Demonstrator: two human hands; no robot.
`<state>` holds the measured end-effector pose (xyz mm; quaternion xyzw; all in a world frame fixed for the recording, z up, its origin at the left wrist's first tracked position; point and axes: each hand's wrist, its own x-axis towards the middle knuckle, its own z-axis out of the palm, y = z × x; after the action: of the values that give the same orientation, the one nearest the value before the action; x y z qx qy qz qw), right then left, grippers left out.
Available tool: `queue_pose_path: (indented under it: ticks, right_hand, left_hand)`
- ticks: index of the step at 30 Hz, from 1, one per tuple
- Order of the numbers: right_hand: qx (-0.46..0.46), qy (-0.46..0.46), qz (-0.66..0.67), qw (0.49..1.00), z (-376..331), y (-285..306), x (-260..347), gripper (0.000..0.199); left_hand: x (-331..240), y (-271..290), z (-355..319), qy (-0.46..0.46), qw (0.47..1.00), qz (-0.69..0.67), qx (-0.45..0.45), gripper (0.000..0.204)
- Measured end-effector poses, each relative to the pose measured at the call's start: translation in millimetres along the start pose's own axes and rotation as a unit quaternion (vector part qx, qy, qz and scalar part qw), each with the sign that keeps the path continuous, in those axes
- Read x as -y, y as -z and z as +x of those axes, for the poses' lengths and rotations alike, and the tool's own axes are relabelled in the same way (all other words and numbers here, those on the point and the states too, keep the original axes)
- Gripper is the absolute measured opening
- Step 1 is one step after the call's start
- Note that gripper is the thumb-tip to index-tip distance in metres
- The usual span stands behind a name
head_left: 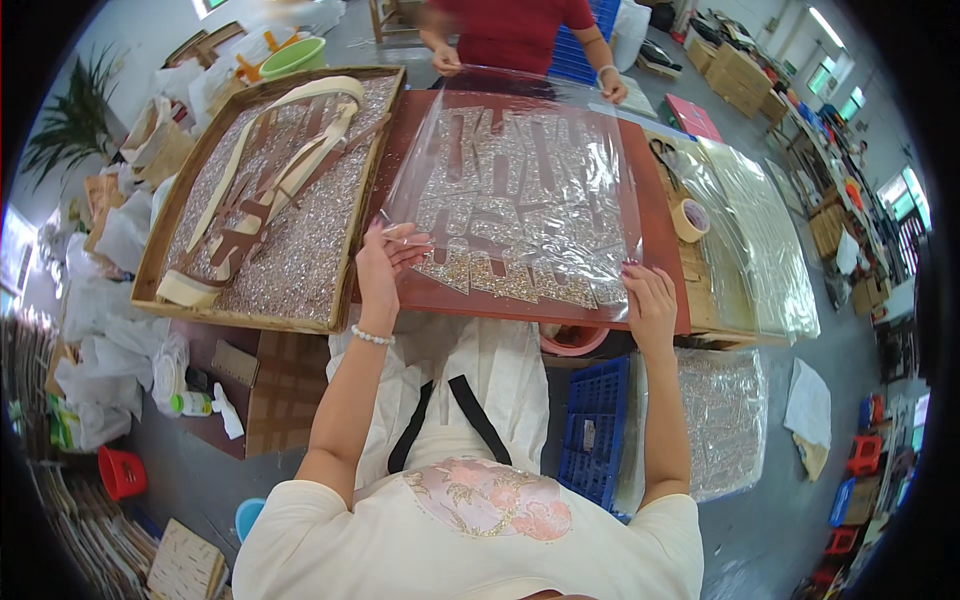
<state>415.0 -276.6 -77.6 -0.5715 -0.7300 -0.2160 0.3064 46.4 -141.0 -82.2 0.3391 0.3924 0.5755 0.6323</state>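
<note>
A clear plastic film stretches over glittery cut pieces on a reddish-brown board. Its near left corner is pinched in my left hand, whose other fingers are partly curled. At the near right corner, my right hand has its fingertips closed on the film's edge. Across the board, a person in a red top holds the far edge with both hands. Beneath the film the pieces lie close together, several with slot-shaped openings; glare blurs some of them.
Left of the board stands a wooden-rimmed tray of glitter with cream and brown strips on it. A tape roll, scissors and stacked plastic sheets lie to the right. A blue crate stands below.
</note>
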Motion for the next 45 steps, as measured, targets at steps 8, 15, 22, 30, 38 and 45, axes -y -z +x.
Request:
queue_pose_path:
  ticks: [8, 15, 22, 30, 38, 45]
  right_hand:
    - [-0.022, -0.049, 0.003, 0.999, -10, 2, -5, 0.011]
    - [-0.040, -0.066, -0.008, 0.997, 2, 3, 4, 0.012]
    - [-0.027, -0.057, -0.018, 0.998, -8, 23, 24, 0.030]
    - [-0.015, -0.080, -0.031, 0.996, -13, 44, 34, 0.028]
    - [-0.018, -0.082, -0.028, 0.996, -3, 45, 32, 0.026]
    - [0.002, -0.094, -0.018, 0.995, -15, 36, 34, 0.025]
  left_hand:
    - [15, 0, -6, -0.066, 0.980, 0.184, -0.039, 0.036]
    - [-8, 6, -7, -0.142, 0.908, 0.389, -0.060, 0.036]
    - [-9, 25, -37, -0.127, 0.922, 0.363, -0.043, 0.035]
    - [-15, 17, -47, -0.084, 0.963, 0.257, -0.006, 0.041]
    - [-25, 15, -40, -0.064, 0.973, 0.219, 0.018, 0.042]
    - [-1, 32, -44, -0.016, 0.941, 0.338, 0.007, 0.041]
